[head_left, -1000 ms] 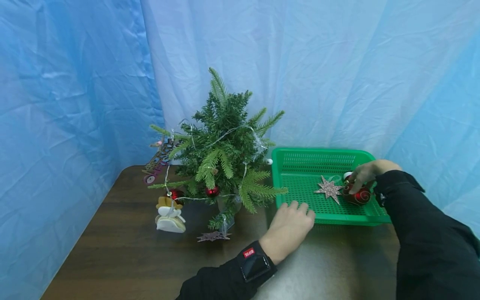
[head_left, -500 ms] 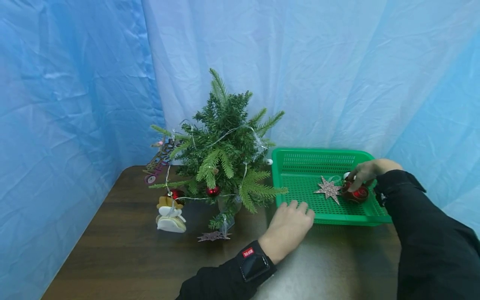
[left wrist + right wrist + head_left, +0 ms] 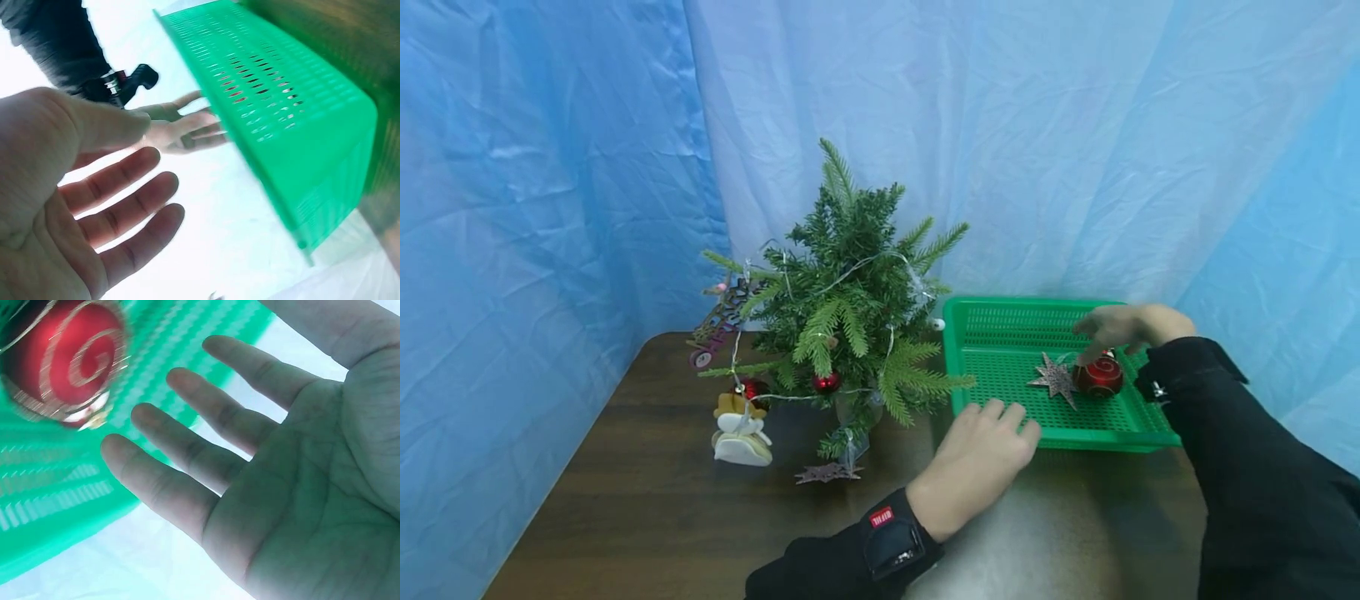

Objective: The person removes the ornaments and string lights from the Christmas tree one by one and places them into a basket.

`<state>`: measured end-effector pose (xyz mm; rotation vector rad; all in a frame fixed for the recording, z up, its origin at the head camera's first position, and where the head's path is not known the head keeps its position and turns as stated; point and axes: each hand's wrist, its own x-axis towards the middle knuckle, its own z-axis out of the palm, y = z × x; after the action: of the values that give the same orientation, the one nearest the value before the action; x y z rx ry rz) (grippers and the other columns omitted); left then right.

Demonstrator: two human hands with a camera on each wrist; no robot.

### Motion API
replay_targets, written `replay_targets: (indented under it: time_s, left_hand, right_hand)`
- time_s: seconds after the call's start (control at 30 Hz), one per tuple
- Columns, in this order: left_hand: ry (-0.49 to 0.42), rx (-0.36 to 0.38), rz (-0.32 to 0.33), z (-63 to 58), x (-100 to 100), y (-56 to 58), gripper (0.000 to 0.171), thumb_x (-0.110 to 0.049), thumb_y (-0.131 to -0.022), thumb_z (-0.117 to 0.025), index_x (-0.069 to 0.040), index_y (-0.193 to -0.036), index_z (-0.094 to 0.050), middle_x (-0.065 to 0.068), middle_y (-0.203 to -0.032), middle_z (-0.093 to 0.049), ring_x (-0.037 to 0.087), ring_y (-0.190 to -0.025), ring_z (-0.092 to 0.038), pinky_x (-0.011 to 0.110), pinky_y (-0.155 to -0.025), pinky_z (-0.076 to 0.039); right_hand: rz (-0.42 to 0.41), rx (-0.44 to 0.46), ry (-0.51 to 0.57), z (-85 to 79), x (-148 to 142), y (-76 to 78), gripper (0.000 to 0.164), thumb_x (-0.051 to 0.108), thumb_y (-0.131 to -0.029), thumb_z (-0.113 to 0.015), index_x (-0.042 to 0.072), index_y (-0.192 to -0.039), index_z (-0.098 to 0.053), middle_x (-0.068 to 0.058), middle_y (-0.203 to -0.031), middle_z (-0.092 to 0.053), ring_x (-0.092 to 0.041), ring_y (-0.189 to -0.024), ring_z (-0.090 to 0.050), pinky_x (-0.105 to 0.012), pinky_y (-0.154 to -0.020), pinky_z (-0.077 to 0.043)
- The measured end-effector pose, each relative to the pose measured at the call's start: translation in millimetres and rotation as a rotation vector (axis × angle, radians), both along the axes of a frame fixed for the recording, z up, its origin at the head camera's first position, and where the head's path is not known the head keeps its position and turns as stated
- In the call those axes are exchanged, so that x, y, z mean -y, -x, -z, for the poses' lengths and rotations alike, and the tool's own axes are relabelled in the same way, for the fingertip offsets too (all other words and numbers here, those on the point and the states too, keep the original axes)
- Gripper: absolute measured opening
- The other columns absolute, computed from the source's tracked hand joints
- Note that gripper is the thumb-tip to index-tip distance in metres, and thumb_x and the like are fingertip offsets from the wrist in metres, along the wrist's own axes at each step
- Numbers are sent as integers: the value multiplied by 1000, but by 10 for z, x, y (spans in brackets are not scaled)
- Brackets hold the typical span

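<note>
A red bauble [image 3: 1098,377] with gold swirls lies in the green basket [image 3: 1030,439], beside a glittery star ornament [image 3: 1055,380]. Just behind and above the bauble, my right hand [image 3: 1123,325] holds nothing. Its fingers [image 3: 181,453] are spread and apart from the bauble in the right wrist view. A bit of white shows by the bauble's cap, too blurred to name. My left hand [image 3: 981,458] is by the basket's front left corner. In the left wrist view its fingers [image 3: 134,209] are loosely bent around nothing, apart from the basket wall.
Left of the basket stands a small Christmas tree [image 3: 850,292] with a wire light string, red balls and hanging ornaments. A white and tan ornament [image 3: 741,437] hangs low at its left; another star [image 3: 827,473] hangs at the front. Blue cloth [image 3: 1037,150] encloses the wooden table [image 3: 647,500].
My right hand has come off the bauble, moving up and back. The bauble has shifted left towards the star. My left hand has moved slightly right.
</note>
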<state>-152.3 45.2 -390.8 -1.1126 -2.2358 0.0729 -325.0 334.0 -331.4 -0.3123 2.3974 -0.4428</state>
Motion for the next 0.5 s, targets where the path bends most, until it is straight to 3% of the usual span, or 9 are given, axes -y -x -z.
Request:
replay_targets:
  time_s: [0.2, 0.37, 0.5]
  left_hand:
    - [-24, 21, 74, -231, 211, -134, 28, -17, -92, -67, -20, -119, -72, -4, -108, -66, 13, -92, -62, 24, -71, -50]
    - [-143, 60, 128, -385, 439, -197, 26, -17, -98, -62, -16, -122, -72, 0, -112, -68, 16, -99, -64, 27, -79, -54]
    - [-243, 81, 139, -471, 637, -246, 29, -12, -94, -66, -13, -122, -72, 3, -114, -69, 18, -103, -65, 29, -81, -55]
  right_hand:
    - [-117, -183, 55, -126, 191, -140, 93, 44, -90, -76, -12, -151, -33, -39, -150, -34, -60, -136, -31, -64, -100, -42]
    - [-110, -292, 138, -238, 343, -362, 83, 37, -93, -75, -5, -153, -36, -35, -151, -36, -58, -137, -32, -66, -100, -42]
    - [-102, -383, 182, -321, 481, -572, 79, 40, -93, -74, 0, -153, -40, -30, -153, -38, -55, -137, -36, -66, -100, -42]
